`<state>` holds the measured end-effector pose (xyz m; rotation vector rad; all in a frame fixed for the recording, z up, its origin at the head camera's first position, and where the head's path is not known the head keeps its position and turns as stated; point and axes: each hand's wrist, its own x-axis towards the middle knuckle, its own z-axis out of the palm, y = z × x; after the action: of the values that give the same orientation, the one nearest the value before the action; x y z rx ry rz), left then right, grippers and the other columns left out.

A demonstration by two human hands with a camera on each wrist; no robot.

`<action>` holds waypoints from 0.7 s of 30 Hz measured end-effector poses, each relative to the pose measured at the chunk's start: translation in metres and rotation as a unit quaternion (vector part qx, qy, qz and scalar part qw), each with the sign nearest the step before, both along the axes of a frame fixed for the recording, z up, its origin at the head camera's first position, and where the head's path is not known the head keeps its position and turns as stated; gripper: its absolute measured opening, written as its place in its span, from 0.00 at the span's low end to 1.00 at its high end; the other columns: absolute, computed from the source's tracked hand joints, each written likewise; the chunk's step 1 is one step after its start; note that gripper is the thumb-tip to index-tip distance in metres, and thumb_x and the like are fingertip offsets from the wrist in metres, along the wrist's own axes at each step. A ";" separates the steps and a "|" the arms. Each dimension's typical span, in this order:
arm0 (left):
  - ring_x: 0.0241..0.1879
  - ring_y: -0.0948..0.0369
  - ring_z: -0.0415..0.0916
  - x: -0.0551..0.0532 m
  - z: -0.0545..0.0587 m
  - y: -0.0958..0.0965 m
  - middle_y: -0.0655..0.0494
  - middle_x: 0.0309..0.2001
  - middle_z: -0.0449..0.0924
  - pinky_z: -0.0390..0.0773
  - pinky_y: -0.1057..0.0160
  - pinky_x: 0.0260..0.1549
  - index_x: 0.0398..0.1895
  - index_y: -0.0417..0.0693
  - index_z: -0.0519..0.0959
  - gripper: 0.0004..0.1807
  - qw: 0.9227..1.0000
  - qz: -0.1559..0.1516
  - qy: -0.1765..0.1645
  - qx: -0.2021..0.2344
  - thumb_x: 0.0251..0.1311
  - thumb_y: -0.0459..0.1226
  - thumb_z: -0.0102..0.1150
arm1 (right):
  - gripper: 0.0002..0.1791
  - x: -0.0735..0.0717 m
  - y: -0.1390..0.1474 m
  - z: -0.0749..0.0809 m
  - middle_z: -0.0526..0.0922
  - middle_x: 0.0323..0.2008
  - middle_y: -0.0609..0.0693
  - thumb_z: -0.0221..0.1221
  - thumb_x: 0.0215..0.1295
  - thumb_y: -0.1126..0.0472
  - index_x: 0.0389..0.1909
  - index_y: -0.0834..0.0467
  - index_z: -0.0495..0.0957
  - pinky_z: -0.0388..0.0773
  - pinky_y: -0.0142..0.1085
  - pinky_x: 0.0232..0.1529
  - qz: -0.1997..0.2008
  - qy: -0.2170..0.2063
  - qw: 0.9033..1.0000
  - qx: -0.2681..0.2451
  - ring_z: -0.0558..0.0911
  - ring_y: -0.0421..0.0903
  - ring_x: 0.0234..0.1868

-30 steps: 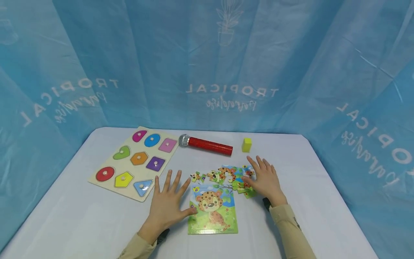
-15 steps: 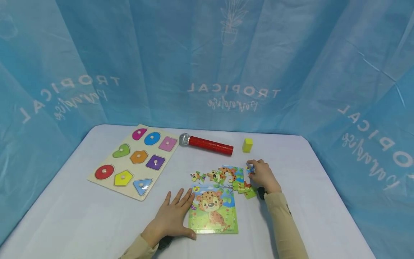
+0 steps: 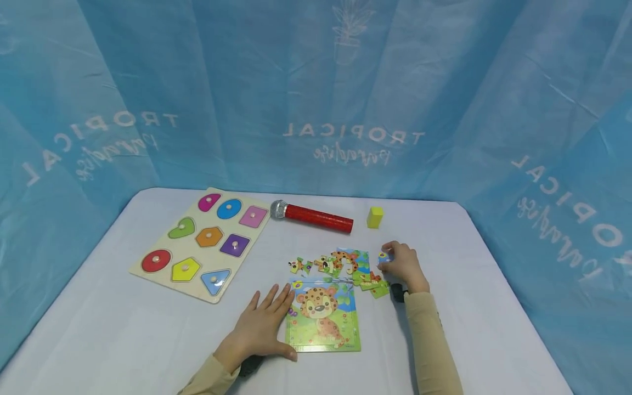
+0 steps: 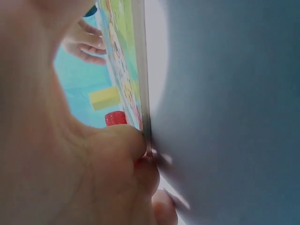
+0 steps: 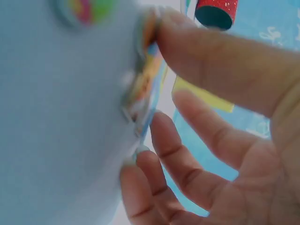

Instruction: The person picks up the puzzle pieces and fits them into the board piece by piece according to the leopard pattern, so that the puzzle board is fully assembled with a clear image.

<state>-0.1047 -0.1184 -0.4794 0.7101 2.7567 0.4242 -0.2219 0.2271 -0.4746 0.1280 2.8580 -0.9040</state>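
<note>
Fingers straight and spread, my left hand [image 3: 264, 323] lies along the left edge of a puzzle board [image 3: 323, 321] with a cartoon leopard picture. In the left wrist view, its fingers [image 4: 124, 140] touch the side of the board. Beyond the board's far right corner, my right hand [image 3: 404, 269] pinches a small blue-and-yellow puzzle piece [image 3: 383, 258] between thumb and fingers. That piece is partly hidden by the hand. Several loose puzzle pieces [image 3: 362, 263] lie overlapping just left of it, and another piece [image 3: 300, 266] lies above the board's far left corner.
A wooden shape board [image 3: 199, 249] with coloured knobbed shapes lies at the left. Toward the back are a red toy microphone [image 3: 316, 216] and a yellow block [image 3: 374, 217]. A blue printed curtain [image 3: 316, 82] stands behind the white table.
My left hand has come down and inward onto the board's left edge. My right hand has lowered, closed its fingers on the puzzle piece and drawn it slightly right of the other pieces.
</note>
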 end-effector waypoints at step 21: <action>0.77 0.45 0.41 -0.002 0.002 -0.002 0.48 0.78 0.44 0.42 0.35 0.72 0.76 0.44 0.51 0.70 1.000 0.002 -0.021 0.006 0.32 0.70 0.68 | 0.22 -0.005 0.004 -0.008 0.85 0.34 0.47 0.62 0.64 0.61 0.58 0.64 0.75 0.79 0.27 0.31 -0.121 -0.022 0.950 -0.286 0.81 0.34 0.28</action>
<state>-0.1064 -0.1199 -0.4770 0.6896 2.7194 0.4505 -0.2269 0.2309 -0.4827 0.4274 2.4466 -1.7062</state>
